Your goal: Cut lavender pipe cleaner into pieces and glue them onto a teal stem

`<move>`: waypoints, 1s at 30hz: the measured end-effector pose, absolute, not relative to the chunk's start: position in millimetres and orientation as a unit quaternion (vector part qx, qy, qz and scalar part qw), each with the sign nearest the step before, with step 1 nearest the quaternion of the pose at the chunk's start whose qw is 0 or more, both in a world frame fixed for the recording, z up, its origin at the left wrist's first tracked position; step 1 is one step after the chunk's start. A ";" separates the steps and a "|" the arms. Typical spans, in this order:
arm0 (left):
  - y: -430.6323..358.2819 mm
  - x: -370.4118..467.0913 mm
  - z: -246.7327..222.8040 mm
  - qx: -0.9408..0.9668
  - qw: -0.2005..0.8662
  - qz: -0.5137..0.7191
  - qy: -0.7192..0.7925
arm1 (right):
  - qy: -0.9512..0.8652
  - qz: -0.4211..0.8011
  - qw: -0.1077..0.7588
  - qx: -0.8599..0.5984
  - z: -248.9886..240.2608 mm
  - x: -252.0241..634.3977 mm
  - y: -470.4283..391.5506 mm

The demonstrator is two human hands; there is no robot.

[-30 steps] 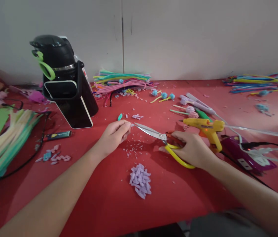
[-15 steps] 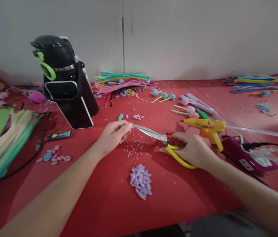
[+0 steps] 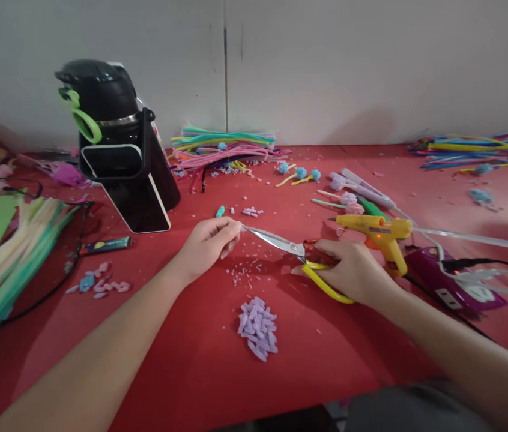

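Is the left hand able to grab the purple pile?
Probably yes. The purple pile lies uncovered on the red table, with only tiny scraps between it and the left hand. That hand seems pinched on a tiny piece by the scissors, so may need to let go first.

The scissors (image 3: 298,248) have glossy metal blades (image 3: 274,239) and smooth plastic handles (image 3: 326,286); the lilac pieces (image 3: 257,327) look matt.

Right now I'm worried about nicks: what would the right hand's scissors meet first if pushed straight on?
Probably the left hand, at the tips of the scissors; depth is unclear.
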State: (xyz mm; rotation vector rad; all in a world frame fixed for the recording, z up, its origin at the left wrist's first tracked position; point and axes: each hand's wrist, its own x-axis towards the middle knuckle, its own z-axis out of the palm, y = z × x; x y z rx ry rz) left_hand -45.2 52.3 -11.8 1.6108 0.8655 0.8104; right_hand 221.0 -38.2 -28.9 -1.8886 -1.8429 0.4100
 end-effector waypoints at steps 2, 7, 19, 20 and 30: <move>52.3 -45.1 -12.2 0.675 0.542 0.343 0.364 | -0.669 0.147 0.240 -0.688 -28.6 220.5 -38.7; 53.1 -46.3 -13.7 0.674 0.545 0.347 0.360 | -0.671 0.168 0.238 -0.682 -26.1 220.8 -40.1; 54.5 -47.1 -12.2 0.657 0.567 0.353 0.350 | -0.674 0.194 0.237 -0.672 -26.8 223.5 -38.6; 54.7 -47.2 -12.5 0.656 0.568 0.353 0.350 | -0.672 0.194 0.236 -0.675 -26.5 223.3 -38.6; 57.4 -48.7 -16.2 0.645 0.582 0.359 0.341 | -0.659 0.190 0.237 -0.688 -21.1 219.5 -38.2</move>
